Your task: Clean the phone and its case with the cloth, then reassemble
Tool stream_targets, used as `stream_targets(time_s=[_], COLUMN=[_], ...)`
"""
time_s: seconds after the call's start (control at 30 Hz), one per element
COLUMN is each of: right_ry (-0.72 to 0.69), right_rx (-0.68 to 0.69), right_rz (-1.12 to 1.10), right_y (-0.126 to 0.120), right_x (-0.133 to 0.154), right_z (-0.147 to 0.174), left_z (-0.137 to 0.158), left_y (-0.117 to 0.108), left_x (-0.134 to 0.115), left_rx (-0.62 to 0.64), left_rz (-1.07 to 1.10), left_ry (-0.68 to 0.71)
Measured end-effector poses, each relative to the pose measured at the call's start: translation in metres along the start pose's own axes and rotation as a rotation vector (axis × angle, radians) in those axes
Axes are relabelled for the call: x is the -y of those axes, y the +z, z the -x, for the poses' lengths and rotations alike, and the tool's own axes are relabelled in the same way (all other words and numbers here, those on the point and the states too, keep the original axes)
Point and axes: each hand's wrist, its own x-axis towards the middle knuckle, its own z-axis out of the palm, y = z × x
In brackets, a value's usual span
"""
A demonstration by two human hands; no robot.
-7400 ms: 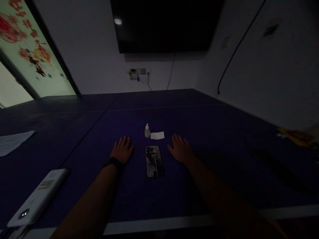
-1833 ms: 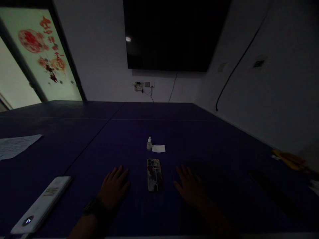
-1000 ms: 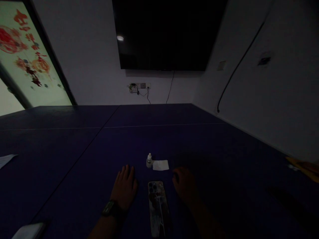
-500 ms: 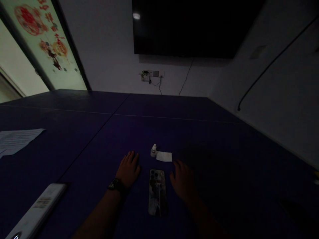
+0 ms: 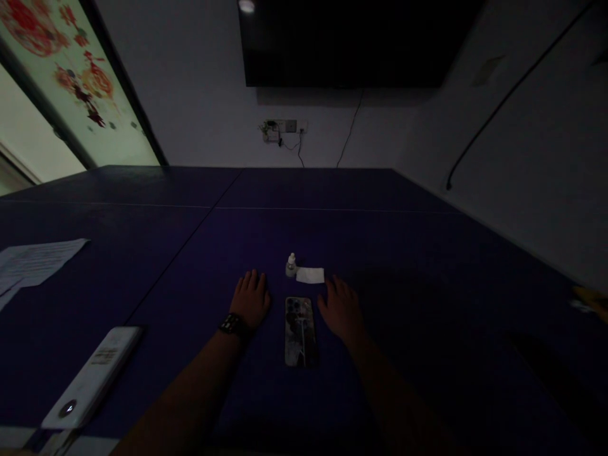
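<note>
My left hand [image 5: 251, 299] rests palm down on the dark blue table [image 5: 266, 234], fingers out and holding nothing. A watch with a dark band [image 5: 232, 324] is on that wrist. On the other side of a smartphone [image 5: 299, 331], my right hand [image 5: 341, 308] also lies on the table, fingers stretched forward and nothing in its grasp. The phone lies back up between the hands, its cameras at the far end. Just beyond it stands a small dropper bottle [image 5: 291, 266] with a white cap, beside a flat white slip [image 5: 310, 275]. My right fingertips are close to that slip.
A long white device [image 5: 95, 373] lies at the near left, with printed paper sheets [image 5: 42, 263] behind it. A dark screen [image 5: 342, 44] hangs on the far wall above sockets [image 5: 287, 126] and cables. Something yellow [image 5: 591, 297] shows at the right edge.
The view has tilted down, so the phone, bottle, slip and both hands appear higher in the picture. More of the white device shows. Both hands stay resting on the table.
</note>
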Motion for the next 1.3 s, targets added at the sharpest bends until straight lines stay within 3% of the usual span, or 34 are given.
stream_targets(time_s=[0.4, 0.63, 0.8, 1.07, 1.2, 1.3], right_ry=[0.032, 0.034, 0.083, 0.126, 0.133, 0.136], right_rx=[0.003, -0.006, -0.039, -0.047, -0.038, -0.034], right_rz=[-0.014, 0.015, 0.019, -0.007, -0.018, -0.030], right_y=[-0.001, -0.004, -0.007, -0.007, -0.006, -0.005], right_x=[0.001, -0.001, -0.002, -0.003, -0.005, -0.006], right_z=[-0.004, -0.009, -0.024, -0.031, -0.032, -0.033], left_z=[0.005, 0.014, 0.033, 0.034, 0.028, 0.023], left_y=[-0.005, -0.034, -0.049, -0.017, -0.011, -0.018], left_x=[-0.025, -0.026, -0.050, -0.112, -0.117, -0.103], left_rx=[0.023, 0.057, 0.112, 0.143, 0.190, 0.243], left_rz=[-0.007, 0.137, 0.289, 0.587, 0.691, 0.798], left_ry=[-0.015, -0.155, -0.198, -0.234, -0.236, -0.209])
